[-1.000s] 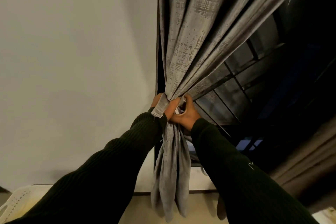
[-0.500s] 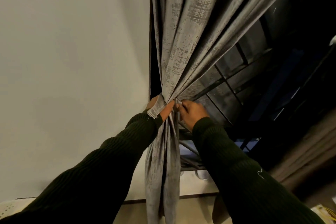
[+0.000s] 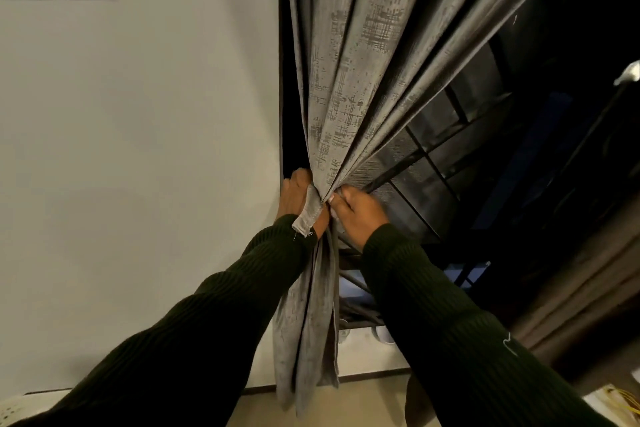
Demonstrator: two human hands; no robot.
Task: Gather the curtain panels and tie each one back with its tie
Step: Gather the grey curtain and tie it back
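Observation:
A grey textured curtain panel (image 3: 349, 87) hangs from the top of the frame and is bunched into a narrow neck at mid height, with its lower part (image 3: 304, 340) hanging down to the floor. A matching grey fabric tie (image 3: 309, 211) lies across my left hand (image 3: 294, 198), which is behind the left side of the bunch and holds the tie there. My right hand (image 3: 356, 213) grips the bunch from the right, fingertips pinching at the neck. How the tie runs behind the curtain is hidden.
A pale wall (image 3: 138, 149) fills the left side. A dark window with a metal grille (image 3: 450, 156) is behind the curtain on the right. A brown second curtain (image 3: 588, 288) hangs at the far right. A white plastic object (image 3: 14, 407) shows at the bottom left.
The view has drifted so the curtain neck and both hands sit lower left than a second ago. My right hand turned from under the bunch to its right side, fingertips now at the neck.

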